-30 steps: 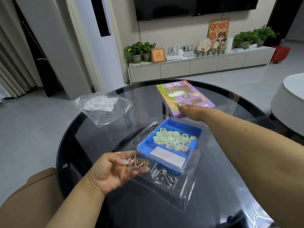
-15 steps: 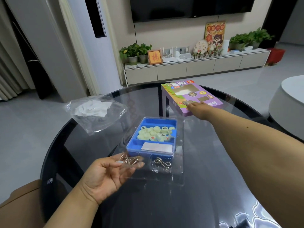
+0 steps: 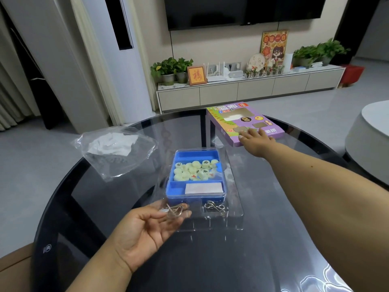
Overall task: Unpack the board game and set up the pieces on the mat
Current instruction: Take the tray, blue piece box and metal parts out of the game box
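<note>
Tray (image 3: 194, 187) swung square, long axis away from viewer; left grip (image 3: 151, 226) pinching clear blister (right (image 3: 255, 140) spread on box (image 3: 242, 121)).

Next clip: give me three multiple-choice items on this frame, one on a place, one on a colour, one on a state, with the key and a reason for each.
1. Where does the purple cardboard game box lie?
A. at the far edge of the round dark glass table
B. on the floor
C. on the near edge by the person

2. What colour is the plastic tray holding the pale round game pieces?
A. red
B. blue
C. green

3. What is the left hand doing?
A. resting flat on the table
B. pressing on the purple box
C. holding the near corner of the clear plastic blister shell with a metal wire puzzle at its fingertips

Key: 1 A, the box sits at the far rim under the right hand. 2 B, the tray walls are blue. 3 C, thumb and fingers curl round that corner.
</note>
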